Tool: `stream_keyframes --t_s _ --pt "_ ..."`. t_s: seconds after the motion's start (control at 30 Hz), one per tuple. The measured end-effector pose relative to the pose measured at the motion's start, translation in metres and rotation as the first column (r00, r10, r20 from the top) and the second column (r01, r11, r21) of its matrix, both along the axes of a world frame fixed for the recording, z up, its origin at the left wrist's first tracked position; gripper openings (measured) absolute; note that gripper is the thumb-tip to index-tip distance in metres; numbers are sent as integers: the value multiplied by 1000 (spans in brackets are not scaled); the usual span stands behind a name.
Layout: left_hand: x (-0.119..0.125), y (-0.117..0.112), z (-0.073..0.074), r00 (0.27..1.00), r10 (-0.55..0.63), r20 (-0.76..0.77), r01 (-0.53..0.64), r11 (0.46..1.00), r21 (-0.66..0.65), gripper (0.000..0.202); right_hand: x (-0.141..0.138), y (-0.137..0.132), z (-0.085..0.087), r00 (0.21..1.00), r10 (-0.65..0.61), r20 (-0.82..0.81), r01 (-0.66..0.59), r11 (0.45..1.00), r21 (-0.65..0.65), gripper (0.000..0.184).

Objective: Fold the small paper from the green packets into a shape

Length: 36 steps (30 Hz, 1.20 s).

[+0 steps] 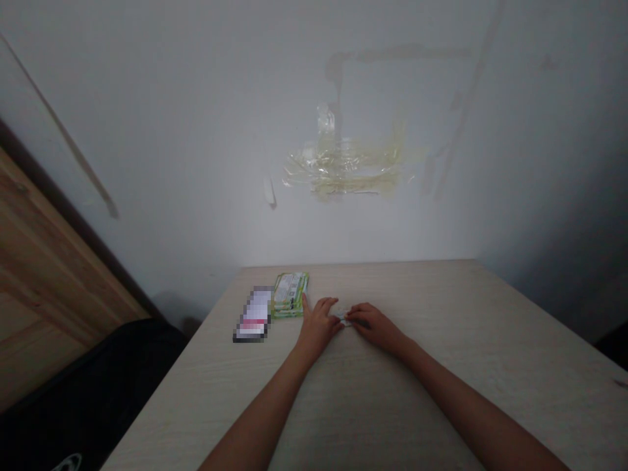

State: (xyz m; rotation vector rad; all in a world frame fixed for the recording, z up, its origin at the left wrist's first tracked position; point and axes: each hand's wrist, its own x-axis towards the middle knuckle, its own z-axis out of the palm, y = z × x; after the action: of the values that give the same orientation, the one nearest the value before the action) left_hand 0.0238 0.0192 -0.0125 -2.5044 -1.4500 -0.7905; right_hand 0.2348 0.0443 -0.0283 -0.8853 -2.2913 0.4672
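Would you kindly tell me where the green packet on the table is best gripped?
Likely its long right edge, approached from the right: the green packet lies flat on the table, a flat white item crowds its left side, and the right edge looks freer.

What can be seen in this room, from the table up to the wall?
table: one, pale wood grain, fills the foreground
green packets: a small stack, green and white, far left of the table
flat blurred item: one, white and pink with a dark edge, left of the packets
small pale piece: one, between the fingertips of both hands
wall: white, behind the table
tape residue: a yellowed patch on the wall
wooden panel: brown, far left
black object: lower left, beside the table
left hand: fingers spread on the table, touching the piece
right hand: fingertips on the piece
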Motion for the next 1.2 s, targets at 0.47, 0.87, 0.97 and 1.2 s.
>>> stream_keyframes --t_s 0.47,0.87,0.97,1.2 --pt "1 1 -3 999 -28 -43 30 998 55 7 0 1 0 1000 5 2 -5 1000 4 24" --pt "-1 0 2 1000 -13 -16 12 999 -42 9 -1 -1 3 1000 -13 7 14 1000 -26 23" --pt "-2 0 2 1000 -4 0 4 998 -62 10 -1 -1 5 1000 -6 9 6 999 -47 23" --pt "-1 0 3 1000 24 20 -22 994 -111 10 -2 1 2 999 -29 -45 24 996 -91 20"
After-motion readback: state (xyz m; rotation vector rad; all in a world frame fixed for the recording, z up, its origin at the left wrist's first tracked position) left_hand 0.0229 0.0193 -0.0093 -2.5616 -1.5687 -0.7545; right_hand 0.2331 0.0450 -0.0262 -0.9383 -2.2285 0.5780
